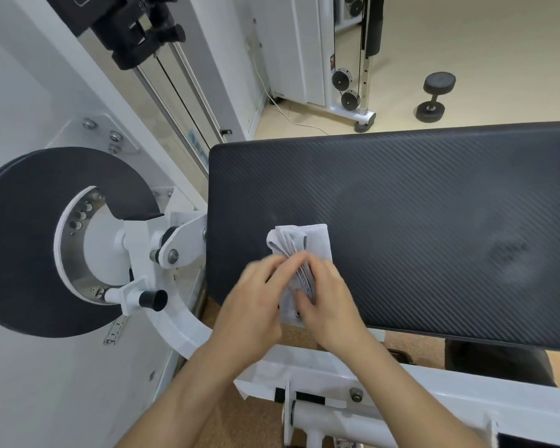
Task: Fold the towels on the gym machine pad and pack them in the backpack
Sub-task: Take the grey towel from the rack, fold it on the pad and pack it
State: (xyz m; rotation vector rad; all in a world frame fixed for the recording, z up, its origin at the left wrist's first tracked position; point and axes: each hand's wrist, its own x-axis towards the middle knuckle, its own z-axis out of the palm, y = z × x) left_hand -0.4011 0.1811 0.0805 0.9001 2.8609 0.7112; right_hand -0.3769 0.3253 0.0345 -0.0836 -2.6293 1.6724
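A small white towel [307, 242], folded into several layers, lies near the front left corner of the black gym machine pad [434, 221]. Both hands meet over its near half. My left hand [256, 305] holds the towel's left side, its fingers blurred by motion. My right hand [328, 305] grips the stacked layers from the right, thumb on top. The towel's near end is hidden under the hands. No backpack is in view.
To the left of the pad stands a white machine frame [181, 321] with a large black disc [23, 240] and a black-tipped knob [152, 299]. A white bar [401, 412] runs below the pad. On the floor beyond lie a dumbbell [434, 97] and a cable machine [349, 88].
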